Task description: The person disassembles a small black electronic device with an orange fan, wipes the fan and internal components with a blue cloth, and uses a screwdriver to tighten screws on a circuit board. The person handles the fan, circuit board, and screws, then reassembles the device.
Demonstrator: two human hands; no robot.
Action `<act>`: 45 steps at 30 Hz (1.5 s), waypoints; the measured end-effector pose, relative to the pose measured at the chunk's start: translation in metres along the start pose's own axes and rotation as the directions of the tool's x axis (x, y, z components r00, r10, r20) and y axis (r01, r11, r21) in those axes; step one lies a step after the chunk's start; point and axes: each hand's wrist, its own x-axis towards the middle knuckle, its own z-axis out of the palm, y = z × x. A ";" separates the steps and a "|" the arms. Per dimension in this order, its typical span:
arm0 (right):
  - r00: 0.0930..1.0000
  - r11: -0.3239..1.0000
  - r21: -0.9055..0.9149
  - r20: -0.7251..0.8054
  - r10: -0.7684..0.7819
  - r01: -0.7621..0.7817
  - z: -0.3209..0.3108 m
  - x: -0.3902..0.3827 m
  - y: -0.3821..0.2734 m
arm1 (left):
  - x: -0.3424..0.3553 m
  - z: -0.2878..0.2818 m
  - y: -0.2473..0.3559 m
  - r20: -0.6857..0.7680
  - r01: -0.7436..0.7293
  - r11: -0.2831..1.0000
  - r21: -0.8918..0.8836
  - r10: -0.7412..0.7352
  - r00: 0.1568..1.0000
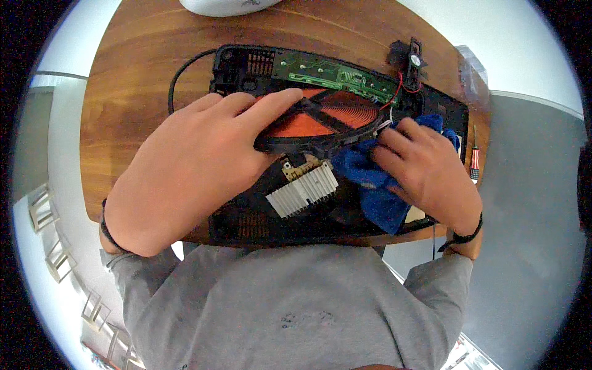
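Note:
A round induction coil (354, 114) of copper windings on a black spoked frame sits tilted above an opened black cooktop housing (237, 219). My left hand (191, 154) grips its left rim, with the index finger lying over the top and the thumb hidden below. My right hand (422, 163) is closed on a blue cloth (385, 206), bunched against the coil's right edge beside a white wire. Under the coil's near side, a silver finned heat sink (302, 191) shows inside the housing. Behind the coil, a long green circuit board (342, 80) runs along the housing's far edge.
A small black part (415, 60) with red wires rests at the housing's far right. To the right lies a red-and-black-handled screwdriver (474, 163), near a clear plastic container (472, 73). A black cable (179, 77) curves at left. A white object (228, 6) stands at the wooden table's (135, 74) far side.

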 end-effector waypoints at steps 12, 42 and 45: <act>0.963 0.976 0.015 -0.156 0.218 -0.218 -0.043 -0.008 0.012 | -0.005 0.004 0.002 -0.063 -0.079 0.994 0.079 0.084 0.994; 0.980 0.976 0.122 -0.061 0.192 -0.183 -0.050 -0.039 0.049 | -0.002 0.001 0.011 0.072 -0.127 0.991 0.035 0.124 0.990; 0.897 0.928 -0.067 -0.292 0.332 -0.366 -0.055 -0.043 0.063 | -0.003 0.008 0.014 0.089 -0.174 0.985 0.013 0.173 0.981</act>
